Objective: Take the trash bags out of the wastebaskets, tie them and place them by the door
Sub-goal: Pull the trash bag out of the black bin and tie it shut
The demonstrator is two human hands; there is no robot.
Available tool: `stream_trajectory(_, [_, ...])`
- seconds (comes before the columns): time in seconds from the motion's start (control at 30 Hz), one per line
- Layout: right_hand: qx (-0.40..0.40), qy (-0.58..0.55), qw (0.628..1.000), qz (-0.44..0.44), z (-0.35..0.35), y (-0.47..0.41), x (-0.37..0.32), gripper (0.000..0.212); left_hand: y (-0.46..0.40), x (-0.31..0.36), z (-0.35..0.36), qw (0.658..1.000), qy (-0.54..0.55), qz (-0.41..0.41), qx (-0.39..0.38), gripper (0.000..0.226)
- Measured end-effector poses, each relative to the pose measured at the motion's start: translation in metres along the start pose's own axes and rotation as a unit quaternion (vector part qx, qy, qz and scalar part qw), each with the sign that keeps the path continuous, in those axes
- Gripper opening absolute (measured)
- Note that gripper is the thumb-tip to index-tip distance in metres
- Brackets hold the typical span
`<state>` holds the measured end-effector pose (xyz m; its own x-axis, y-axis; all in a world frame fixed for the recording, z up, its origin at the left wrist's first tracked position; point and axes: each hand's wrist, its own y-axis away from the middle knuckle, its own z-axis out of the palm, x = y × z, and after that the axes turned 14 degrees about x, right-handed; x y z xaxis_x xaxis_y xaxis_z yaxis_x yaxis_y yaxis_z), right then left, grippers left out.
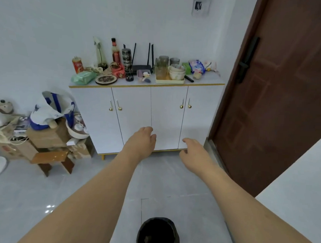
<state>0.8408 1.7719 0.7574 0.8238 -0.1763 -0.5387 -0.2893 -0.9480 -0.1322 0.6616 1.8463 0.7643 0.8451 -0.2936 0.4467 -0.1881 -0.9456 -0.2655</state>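
The wastebasket (pixel 158 234), lined with a dark trash bag (pixel 155 238), stands on the grey tiled floor (pixel 96 188) at the bottom edge of the view, between our two forearms. We find both hands extended forward at cabinet height and well apart from the wastebasket. The left hand (pixel 143 140) is released, fingers loosely curled, grasping nothing. The right hand (pixel 193 152) is likewise released, its fingers spread, grasping nothing. We note a white four-door cabinet (pixel 133 120) against the far wall; its top carries bottles, a router (pixel 142 66), stacked bowls (pixel 176 71) on a tray near the right edge, and packets at the right corner. The brown door (pixel 280 90) stands shut just to the right of the cabinet. Cardboard boxes (pixel 47 134), a blue-and-white bag and a small wooden stool (pixel 51 160) sit on the floor beside the cabinet's left edge.
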Motion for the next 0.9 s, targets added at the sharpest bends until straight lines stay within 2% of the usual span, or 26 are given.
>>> stream_trajectory(0.17, [0.009, -0.062, 0.996, 0.061, 0.095, -0.008, 0.060, 0.046, 0.013, -0.053, 0.095, 0.999, 0.018, -0.045, -0.024, 0.043])
stream_trajectory(0.3, [-0.028, -0.059, 0.994, 0.083, 0.213, 0.007, 0.144, 0.048, 0.045, -0.121, 0.226, 0.996, 0.035, -0.072, -0.036, 0.039])
stream_trajectory(0.53, [-0.063, -0.085, 0.985, 0.137, 0.454, 0.043, 0.311, 0.047, 0.128, -0.262, 0.485, 0.990, 0.036, -0.115, -0.075, 0.047])
stream_trajectory(0.7, [-0.093, -0.093, 0.975, 0.177, 0.581, 0.070, 0.398, 0.049, 0.174, -0.339, 0.610, 0.981, 0.067, -0.167, -0.076, 0.042])
stream_trajectory(0.77, [-0.092, -0.105, 0.968, 0.207, 0.606, 0.079, 0.417, 0.048, 0.187, -0.360, 0.632, 0.970, 0.093, -0.212, -0.077, 0.040])
stream_trajectory(0.83, [-0.087, -0.144, 0.951, 0.259, 0.621, 0.087, 0.427, 0.047, 0.202, -0.381, 0.642, 0.944, 0.139, -0.288, -0.086, 0.041])
stream_trajectory(0.9, [-0.083, -0.193, 0.920, 0.330, 0.630, 0.096, 0.433, 0.049, 0.218, -0.405, 0.647, 0.887, 0.194, -0.405, -0.109, 0.057])
